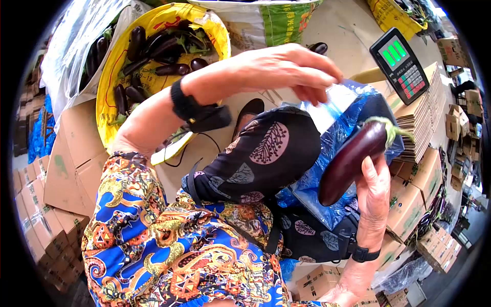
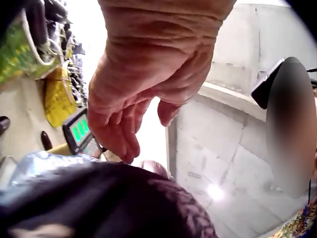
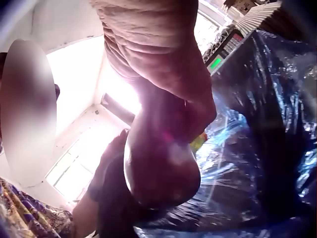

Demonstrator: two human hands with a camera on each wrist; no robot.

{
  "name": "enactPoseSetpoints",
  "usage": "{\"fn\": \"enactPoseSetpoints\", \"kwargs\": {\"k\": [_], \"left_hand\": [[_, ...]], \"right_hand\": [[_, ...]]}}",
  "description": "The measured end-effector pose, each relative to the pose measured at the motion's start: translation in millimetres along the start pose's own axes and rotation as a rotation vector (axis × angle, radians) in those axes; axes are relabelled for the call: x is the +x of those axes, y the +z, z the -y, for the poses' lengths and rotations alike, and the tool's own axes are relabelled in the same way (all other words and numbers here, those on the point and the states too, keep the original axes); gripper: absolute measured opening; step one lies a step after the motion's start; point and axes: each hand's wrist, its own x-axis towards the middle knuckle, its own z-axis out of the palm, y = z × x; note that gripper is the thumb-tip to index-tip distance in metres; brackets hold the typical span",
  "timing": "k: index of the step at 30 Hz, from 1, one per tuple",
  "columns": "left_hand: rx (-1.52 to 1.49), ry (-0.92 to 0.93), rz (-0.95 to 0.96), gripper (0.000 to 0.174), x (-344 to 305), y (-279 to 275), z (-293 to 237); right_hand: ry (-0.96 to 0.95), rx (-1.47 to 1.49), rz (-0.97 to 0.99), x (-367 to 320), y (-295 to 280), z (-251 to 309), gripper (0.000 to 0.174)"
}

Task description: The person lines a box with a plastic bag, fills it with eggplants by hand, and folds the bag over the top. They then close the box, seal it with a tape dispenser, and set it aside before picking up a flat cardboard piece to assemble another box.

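My right hand grips a dark purple eggplant with a green stem cap, tilted over the blue plastic bag beside my knee. In the right wrist view the rounded end of the eggplant hangs below the palm. My left hand is raised over the bag's far end, fingers loosely bent and holding nothing. The left wrist view shows the same hand above the dark patterned trouser leg.
A yellow sack of eggplants stands at the upper left. A scale display with green digits is at the right, near flattened cardboard. Cartons stand on the right and left. One loose eggplant lies on the floor.
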Motion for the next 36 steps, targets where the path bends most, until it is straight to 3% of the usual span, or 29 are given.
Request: {"fn": "enactPoseSetpoints", "kwargs": {"k": [2,7,9,11,13,16,17,19,21,25,27,29,33,35,36], "left_hand": [[0.080,-0.069,-0.190,0.039,-32,-22,23],[-0.265,-0.284,-0.667,0.035,-154,-116,109],[-0.121,-0.396,-0.837,0.042,-215,-140,133],[-0.015,-0.464,-0.918,0.049,-277,-150,153],[0.015,-0.565,-0.994,0.053,-324,-150,169],[0.110,-0.757,-0.990,0.047,-352,-142,193],[0.209,-0.820,-0.947,0.045,-355,-141,207],[0.530,-0.768,-0.861,0.044,-350,-131,225],[0.542,-0.834,-0.795,0.049,-332,-125,240],[0.835,-0.558,-0.609,0.058,-271,-102,276],[0.854,-0.598,-0.584,0.068,-232,-77,277],[0.971,-0.683,-0.699,0.075,-199,-52,303],[0.886,-0.796,-0.837,0.076,-175,-42,304],[0.799,-0.668,-0.833,0.070,-190,-58,314],[0.465,-0.554,-0.806,0.069,-198,-71,309]], "right_hand": [[0.095,0.035,-0.061,-2,-13,-14,0.044],[0.339,0.101,-0.025,38,-69,-84,0.042],[0.459,0.180,-0.043,62,-75,-119,0.045],[0.494,0.084,-0.027,89,-107,-179,0.040],[0.606,0.114,-0.154,93,-104,-210,0.035],[0.692,-0.107,-0.168,75,-114,-235,0.035],[0.706,-0.171,-0.162,71,-116,-237,0.035],[0.714,-0.270,-0.149,68,-117,-235,0.035],[0.715,-0.350,-0.132,66,-119,-233,0.034],[0.715,-0.454,-0.115,58,-121,-225,0.034],[0.726,-0.491,-0.104,53,-121,-222,0.034],[0.721,-0.518,-0.098,51,-120,-221,0.034],[0.709,-0.563,-0.088,45,-121,-215,0.034],[0.703,-0.583,-0.085,43,-121,-214,0.034],[0.702,-0.592,-0.078,43,-121,-213,0.034]]}}
